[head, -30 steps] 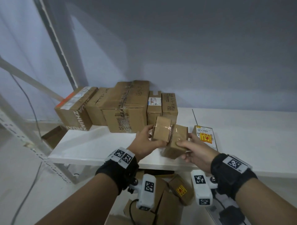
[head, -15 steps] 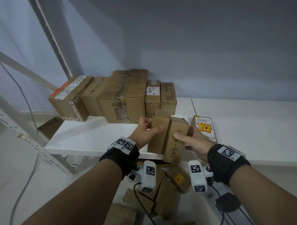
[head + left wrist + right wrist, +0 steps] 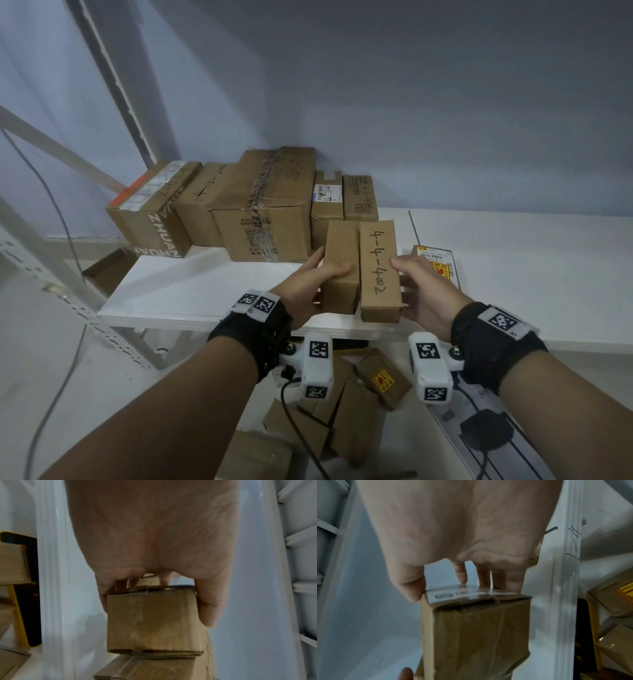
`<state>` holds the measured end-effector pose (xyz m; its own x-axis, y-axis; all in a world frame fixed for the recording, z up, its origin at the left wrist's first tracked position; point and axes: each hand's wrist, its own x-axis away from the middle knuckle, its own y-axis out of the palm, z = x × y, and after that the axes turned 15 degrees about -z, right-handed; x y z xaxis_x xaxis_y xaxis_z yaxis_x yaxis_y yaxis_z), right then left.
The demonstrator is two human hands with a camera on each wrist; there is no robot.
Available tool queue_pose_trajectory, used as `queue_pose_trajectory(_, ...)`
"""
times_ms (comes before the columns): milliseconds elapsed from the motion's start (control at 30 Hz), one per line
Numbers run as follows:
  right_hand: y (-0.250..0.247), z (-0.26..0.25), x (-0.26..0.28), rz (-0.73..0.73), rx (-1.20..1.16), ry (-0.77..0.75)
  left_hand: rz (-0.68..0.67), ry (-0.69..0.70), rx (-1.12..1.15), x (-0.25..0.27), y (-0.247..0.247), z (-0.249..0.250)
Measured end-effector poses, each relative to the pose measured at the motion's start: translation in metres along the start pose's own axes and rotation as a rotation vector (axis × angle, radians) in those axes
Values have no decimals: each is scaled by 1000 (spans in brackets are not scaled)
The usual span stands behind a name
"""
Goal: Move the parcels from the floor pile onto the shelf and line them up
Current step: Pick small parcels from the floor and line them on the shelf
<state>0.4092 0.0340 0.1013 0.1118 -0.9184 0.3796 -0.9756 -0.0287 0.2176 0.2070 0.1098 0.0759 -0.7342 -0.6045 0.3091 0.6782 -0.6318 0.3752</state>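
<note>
Two small brown cardboard parcels lie side by side on the white shelf (image 3: 191,291), near its front edge. My left hand (image 3: 308,277) grips the plain left parcel (image 3: 339,270), thumb on top and fingers down its left side; the left wrist view shows its end face (image 3: 152,622). My right hand (image 3: 421,291) grips the right parcel (image 3: 378,270), which bears the handwriting "4-4-402"; its end face (image 3: 479,635) fills the right wrist view. A row of larger brown boxes (image 3: 267,209) stands along the back wall, just behind the two parcels.
A flat parcel with a yellow and red label (image 3: 436,263) lies on the shelf right of my right hand. Several brown parcels (image 3: 346,404) are piled on the floor below the shelf edge. A slanted metal upright (image 3: 113,82) rises at left. Cables (image 3: 486,431) lie at lower right.
Both parcels have turned from tilted in the air to lying flat, side by side on the shelf. My hands have stayed on them and moved forward.
</note>
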Motion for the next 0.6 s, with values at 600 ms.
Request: queue_pose_trajectory(600,-9,-7,8,90,-226,62,175,204,-611,-6,8,2)
